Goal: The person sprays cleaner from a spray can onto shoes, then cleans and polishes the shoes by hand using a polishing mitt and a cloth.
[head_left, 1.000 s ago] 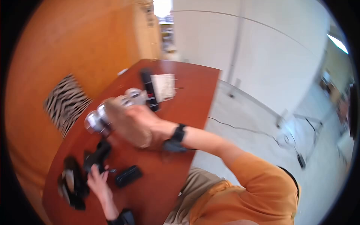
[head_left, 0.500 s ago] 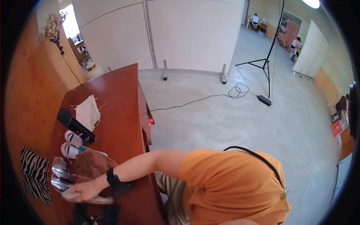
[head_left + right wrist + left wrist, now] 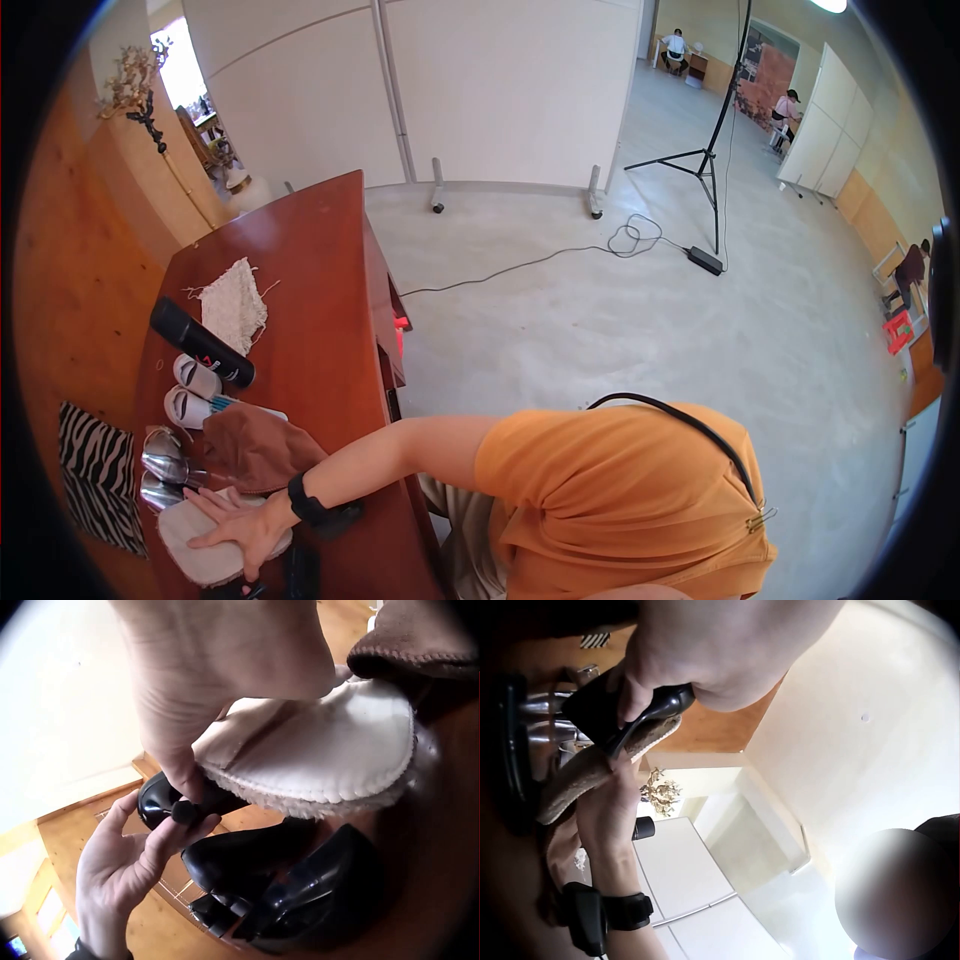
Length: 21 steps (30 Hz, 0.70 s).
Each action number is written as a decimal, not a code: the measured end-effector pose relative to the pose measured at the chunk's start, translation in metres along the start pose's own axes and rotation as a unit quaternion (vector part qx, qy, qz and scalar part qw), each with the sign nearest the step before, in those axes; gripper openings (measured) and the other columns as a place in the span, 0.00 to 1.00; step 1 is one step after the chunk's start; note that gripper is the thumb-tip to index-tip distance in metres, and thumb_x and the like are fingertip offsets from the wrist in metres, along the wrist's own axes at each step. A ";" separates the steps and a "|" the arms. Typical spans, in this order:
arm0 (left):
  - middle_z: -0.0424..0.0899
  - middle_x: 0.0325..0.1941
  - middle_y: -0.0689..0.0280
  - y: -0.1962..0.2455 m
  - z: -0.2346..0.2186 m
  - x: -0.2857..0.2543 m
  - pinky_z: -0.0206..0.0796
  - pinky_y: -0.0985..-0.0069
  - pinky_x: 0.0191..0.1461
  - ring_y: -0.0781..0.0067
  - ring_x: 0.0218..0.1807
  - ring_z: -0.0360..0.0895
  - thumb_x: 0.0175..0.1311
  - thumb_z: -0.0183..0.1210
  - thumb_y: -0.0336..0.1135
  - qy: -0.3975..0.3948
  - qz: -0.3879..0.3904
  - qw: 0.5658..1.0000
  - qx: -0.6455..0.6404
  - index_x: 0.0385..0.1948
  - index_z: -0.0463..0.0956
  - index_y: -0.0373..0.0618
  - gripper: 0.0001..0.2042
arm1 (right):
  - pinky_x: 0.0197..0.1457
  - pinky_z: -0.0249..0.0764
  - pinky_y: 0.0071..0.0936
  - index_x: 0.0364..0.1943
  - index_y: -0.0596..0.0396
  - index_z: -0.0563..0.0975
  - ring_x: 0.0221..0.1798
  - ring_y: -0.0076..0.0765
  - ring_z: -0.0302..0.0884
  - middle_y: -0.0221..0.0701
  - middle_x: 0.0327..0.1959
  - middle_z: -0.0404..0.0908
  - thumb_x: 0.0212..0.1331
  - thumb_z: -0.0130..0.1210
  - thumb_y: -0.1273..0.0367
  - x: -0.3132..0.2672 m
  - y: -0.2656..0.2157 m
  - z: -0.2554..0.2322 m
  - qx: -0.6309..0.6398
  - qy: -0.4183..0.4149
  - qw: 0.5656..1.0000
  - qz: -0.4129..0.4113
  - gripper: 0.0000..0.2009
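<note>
In the head view my right hand (image 3: 245, 525) lies with spread fingers across the pale sole (image 3: 200, 555) of a plush-edged slipper. The right wrist view shows this right hand (image 3: 232, 660) over the sole (image 3: 337, 746), its thumb beside the black shoe's heel. My left hand (image 3: 124, 874) pinches that glossy black high-heeled shoe (image 3: 154, 799). From the left wrist, my left hand (image 3: 712, 649) holds the black shoe (image 3: 596, 709) against the slipper (image 3: 577, 784), with my right hand (image 3: 611, 814) behind. Other black shoes (image 3: 247, 859) sit close below.
A brown soft item (image 3: 255, 450), silver shoes (image 3: 163, 455), white slippers (image 3: 190, 405), a black cylinder (image 3: 205, 343) and a cream cloth (image 3: 233, 305) lie on the red-brown table (image 3: 300, 240). A zebra-patterned piece (image 3: 95, 475) is beside it; a cable (image 3: 500, 275) crosses the floor.
The head view has swung right, then steadied. My right hand has moved the slipper down beside the silver shoes, and its pale sole now faces up, fingers spread over it.
</note>
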<state>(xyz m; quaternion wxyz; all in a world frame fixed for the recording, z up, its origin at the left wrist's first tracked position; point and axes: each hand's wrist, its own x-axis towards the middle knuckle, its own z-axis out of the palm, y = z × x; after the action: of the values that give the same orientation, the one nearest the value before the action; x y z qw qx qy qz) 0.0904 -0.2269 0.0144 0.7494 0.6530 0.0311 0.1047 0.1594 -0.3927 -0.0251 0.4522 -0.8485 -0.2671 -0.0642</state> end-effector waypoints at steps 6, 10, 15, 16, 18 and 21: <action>0.69 0.47 0.34 -0.005 -0.002 0.004 0.56 0.58 0.65 0.44 0.49 0.70 0.65 0.47 0.45 -0.019 -0.024 0.999 -0.023 0.43 0.59 0.08 0.31 | 0.65 0.43 0.53 0.66 0.30 0.49 0.66 0.69 0.36 0.58 0.66 0.33 0.24 0.68 0.58 0.006 0.005 -0.009 0.015 -0.011 1.000 0.018 0.55; 0.68 0.55 0.50 -0.020 -0.009 0.020 0.60 0.67 0.61 0.52 0.53 0.71 0.66 0.45 0.41 -0.059 -0.073 0.992 -0.079 0.55 0.61 0.30 0.22 | 0.57 0.55 0.48 0.61 0.40 0.61 0.52 0.54 0.56 0.47 0.53 0.59 0.29 0.64 0.51 0.002 0.022 -0.020 -0.040 0.064 0.994 -0.081 0.45; 0.75 0.45 0.53 -0.016 -0.007 0.007 0.70 0.69 0.50 0.52 0.43 0.78 0.65 0.48 0.41 -0.050 -0.059 0.991 -0.109 0.48 0.65 0.30 0.20 | 0.64 0.55 0.37 0.59 0.53 0.63 0.57 0.47 0.59 0.47 0.52 0.65 0.41 0.62 0.61 0.004 0.030 -0.025 -0.052 0.053 0.995 -0.068 0.36; 0.75 0.44 0.54 -0.020 -0.011 0.009 0.71 0.70 0.49 0.53 0.42 0.79 0.65 0.48 0.41 -0.050 -0.059 0.990 -0.120 0.47 0.65 0.30 0.19 | 0.64 0.55 0.39 0.59 0.57 0.63 0.59 0.55 0.55 0.52 0.53 0.60 0.41 0.58 0.56 0.005 0.039 -0.022 0.098 0.064 0.993 0.001 0.37; 0.77 0.42 0.54 -0.022 -0.013 0.008 0.71 0.70 0.48 0.54 0.42 0.79 0.66 0.47 0.42 -0.067 -0.041 0.989 -0.125 0.45 0.67 0.30 0.19 | 0.66 0.53 0.36 0.59 0.71 0.53 0.64 0.50 0.52 0.54 0.58 0.55 0.47 0.54 0.65 0.002 0.035 -0.031 0.243 0.052 0.968 0.018 0.36; 0.78 0.41 0.54 -0.021 -0.013 0.006 0.73 0.71 0.46 0.56 0.42 0.79 0.66 0.47 0.42 -0.066 -0.033 0.991 -0.116 0.44 0.69 0.29 0.19 | 0.61 0.62 0.39 0.53 0.52 0.72 0.61 0.53 0.56 0.50 0.65 0.51 0.44 0.52 0.70 0.000 0.030 -0.037 0.116 0.111 0.985 -0.056 0.25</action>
<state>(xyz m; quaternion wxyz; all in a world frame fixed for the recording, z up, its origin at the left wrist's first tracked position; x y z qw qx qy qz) 0.0968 -0.2156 -0.0071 0.8234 0.5661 -0.0096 0.0395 0.1793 -0.4360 -0.0256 0.5702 -0.7617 -0.2677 -0.1516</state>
